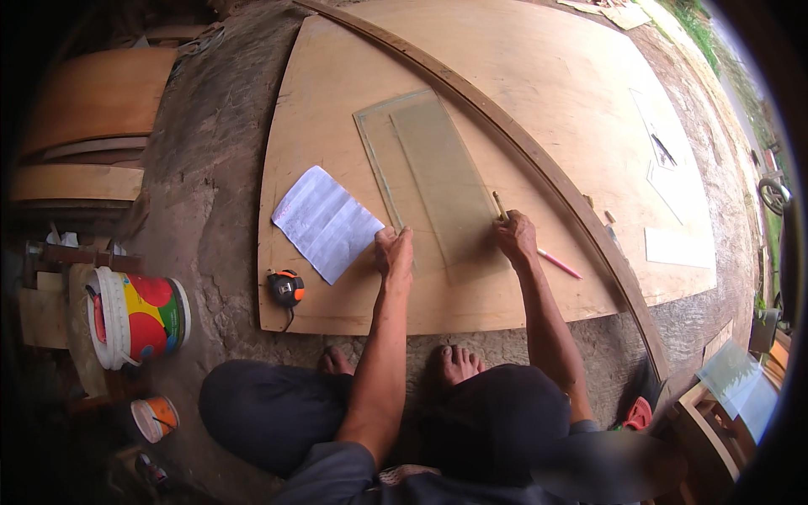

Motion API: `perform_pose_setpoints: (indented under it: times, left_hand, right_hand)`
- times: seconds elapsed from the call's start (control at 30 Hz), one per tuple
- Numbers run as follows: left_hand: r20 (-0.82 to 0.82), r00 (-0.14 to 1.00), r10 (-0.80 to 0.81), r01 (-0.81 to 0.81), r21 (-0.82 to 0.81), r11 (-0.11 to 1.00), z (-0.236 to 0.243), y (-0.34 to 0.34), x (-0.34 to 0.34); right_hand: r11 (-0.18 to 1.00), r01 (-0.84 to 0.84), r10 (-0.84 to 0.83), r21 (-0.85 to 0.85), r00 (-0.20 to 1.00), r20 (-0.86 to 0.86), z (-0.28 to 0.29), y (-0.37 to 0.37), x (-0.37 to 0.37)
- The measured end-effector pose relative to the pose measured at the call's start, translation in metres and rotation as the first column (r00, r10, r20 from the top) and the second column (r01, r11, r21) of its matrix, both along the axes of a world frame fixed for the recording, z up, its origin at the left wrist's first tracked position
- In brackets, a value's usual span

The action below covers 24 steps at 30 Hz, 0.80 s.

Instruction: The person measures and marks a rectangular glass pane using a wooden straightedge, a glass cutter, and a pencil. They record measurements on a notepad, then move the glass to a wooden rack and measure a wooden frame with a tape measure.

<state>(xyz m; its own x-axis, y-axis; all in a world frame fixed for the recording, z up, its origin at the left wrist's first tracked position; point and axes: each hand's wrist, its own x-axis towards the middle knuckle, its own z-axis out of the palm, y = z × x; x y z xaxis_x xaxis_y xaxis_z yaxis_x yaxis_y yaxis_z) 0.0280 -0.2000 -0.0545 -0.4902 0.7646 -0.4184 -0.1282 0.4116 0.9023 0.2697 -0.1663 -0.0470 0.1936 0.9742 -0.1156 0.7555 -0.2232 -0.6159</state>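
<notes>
A clear glass pane point(442, 172) lies slanted on a large plywood sheet point(328, 93), with a lengthwise line running down its left part. At the pane's lower left, my left hand point(394, 251) has its fingers closed in a pinch on the glass edge. Closed round a slim pen-like tool point(500, 204) is my right hand point(515, 236), beside the pane's right edge; the tool's other end is hidden. A creased sheet of paper point(326, 223) lies by my left hand. Just right of my right wrist is a pink pencil point(560, 263).
A long wooden batten point(513, 130) crosses the plywood diagonally. An orange-and-black tape measure point(286, 288) sits at the near left corner. White pieces point(676, 247) lie at the right. On the ground stand a colourful bucket point(139, 318) and a small orange-and-white tub point(155, 418).
</notes>
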Motion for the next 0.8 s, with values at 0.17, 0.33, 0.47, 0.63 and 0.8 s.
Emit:
perform_pose_setpoints:
  times: [0.17, 0.33, 0.47, 0.63, 0.8]
  left_hand:
    - [0.047, 0.999, 0.011, -0.008, -0.052, 0.999, -0.017, 0.009, -0.009]
    - [0.002, 1.000, -0.028, 0.028, -0.101, 0.995, -0.020, 0.010, -0.015]
    - [-0.099, 0.994, 0.049, -0.049, 0.008, 0.999, -0.019, 0.013, -0.014]
    - [0.055, 0.998, -0.017, 0.019, -0.039, 0.999, -0.010, 0.017, -0.027]
    - [0.318, 0.940, -0.123, 0.119, 0.032, 0.992, 0.014, 0.022, -0.030]
  right_hand:
    - [0.999, 0.033, -0.033, -0.026, 0.999, -0.008, 0.001, 0.000, 0.001]
    - [0.996, 0.046, -0.052, -0.072, 0.995, -0.082, -0.003, -0.001, -0.005]
    - [0.999, -0.029, 0.029, -0.024, 0.999, 0.023, 0.000, -0.011, -0.012]
    - [0.998, -0.061, 0.060, 0.015, 0.998, 0.034, 0.014, -0.030, -0.024]
    - [0.965, -0.263, 0.263, -0.004, 0.964, 0.030, 0.043, -0.071, -0.041]
